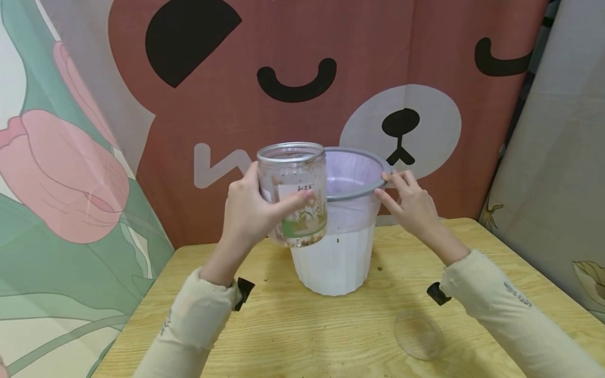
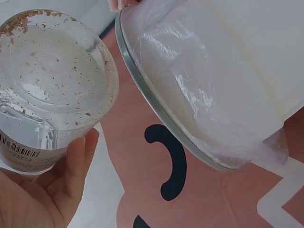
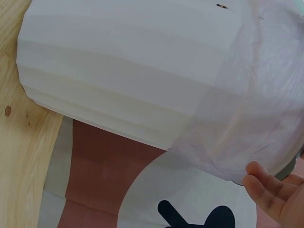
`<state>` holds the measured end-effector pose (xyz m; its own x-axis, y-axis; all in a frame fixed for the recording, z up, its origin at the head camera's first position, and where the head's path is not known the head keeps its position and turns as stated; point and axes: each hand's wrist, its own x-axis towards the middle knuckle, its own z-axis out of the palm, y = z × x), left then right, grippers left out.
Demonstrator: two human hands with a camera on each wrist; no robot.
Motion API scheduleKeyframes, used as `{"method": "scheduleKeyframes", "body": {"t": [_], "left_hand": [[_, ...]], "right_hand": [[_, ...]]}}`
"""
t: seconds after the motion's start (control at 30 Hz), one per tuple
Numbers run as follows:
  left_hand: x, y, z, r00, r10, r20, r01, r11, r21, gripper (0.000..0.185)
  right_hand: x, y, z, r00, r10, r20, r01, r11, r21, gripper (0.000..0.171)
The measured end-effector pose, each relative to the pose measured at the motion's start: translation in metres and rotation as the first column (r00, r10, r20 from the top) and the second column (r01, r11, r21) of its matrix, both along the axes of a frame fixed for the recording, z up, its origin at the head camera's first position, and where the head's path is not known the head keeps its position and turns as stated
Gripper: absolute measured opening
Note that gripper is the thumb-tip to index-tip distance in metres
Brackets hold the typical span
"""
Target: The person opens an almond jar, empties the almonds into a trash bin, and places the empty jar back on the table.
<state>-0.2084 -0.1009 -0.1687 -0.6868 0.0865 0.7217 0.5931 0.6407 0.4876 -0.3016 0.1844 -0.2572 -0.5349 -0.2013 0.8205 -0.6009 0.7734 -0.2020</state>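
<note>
My left hand (image 1: 250,212) grips a clear plastic jar (image 1: 302,210) with a printed label and a metal rim, its mouth uncovered. Small brown crumbs cling inside the jar, thickest near its bottom, as the left wrist view shows. Just behind the jar stands a white trash bin (image 1: 335,262), lined with a thin purple plastic bag (image 1: 354,212) folded over its grey rim (image 1: 359,194). At the bin's right side, my right hand (image 1: 416,205) pinches the rim between thumb and fingers. The jar overlaps the bin's left part in the head view.
A round clear lid (image 1: 418,335) lies flat on the wooden table (image 1: 302,336), near the right forearm. Dark specks dot the tabletop beside the bin. Behind the table hangs a curtain (image 1: 368,42) printed with a brown bear.
</note>
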Motion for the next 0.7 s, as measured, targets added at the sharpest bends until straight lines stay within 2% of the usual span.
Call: {"method": "scheduleKeyframes", "body": {"t": [0.17, 0.33, 0.47, 0.57, 0.7], "left_hand": [[0.0, -0.001, -0.001, 0.997, -0.079, 0.022, 0.078, 0.997, 0.023, 0.061], [-0.003, -0.002, -0.003, 0.98, -0.19, 0.064, 0.185, 0.98, 0.067, 0.057], [-0.007, -0.004, -0.007, 0.964, -0.258, 0.059, 0.253, 0.964, 0.088, 0.053], [-0.009, -0.004, -0.009, 0.947, -0.316, 0.054, 0.31, 0.945, 0.107, 0.052], [-0.012, -0.005, -0.013, 0.911, -0.406, 0.067, 0.395, 0.908, 0.14, 0.055]], "right_hand": [[-0.002, 0.0, -0.001, 1.0, 0.002, -0.005, -0.002, 1.0, -0.004, 0.049], [-0.002, 0.001, -0.002, 1.0, -0.001, 0.0, 0.001, 1.0, -0.008, 0.05], [-0.002, 0.001, -0.001, 1.0, 0.002, -0.006, -0.002, 1.0, -0.005, 0.051], [-0.002, 0.0, -0.001, 1.0, 0.006, -0.011, -0.006, 1.0, -0.006, 0.05], [-0.002, 0.0, -0.002, 1.0, 0.004, -0.011, -0.004, 1.0, -0.011, 0.05]]}}
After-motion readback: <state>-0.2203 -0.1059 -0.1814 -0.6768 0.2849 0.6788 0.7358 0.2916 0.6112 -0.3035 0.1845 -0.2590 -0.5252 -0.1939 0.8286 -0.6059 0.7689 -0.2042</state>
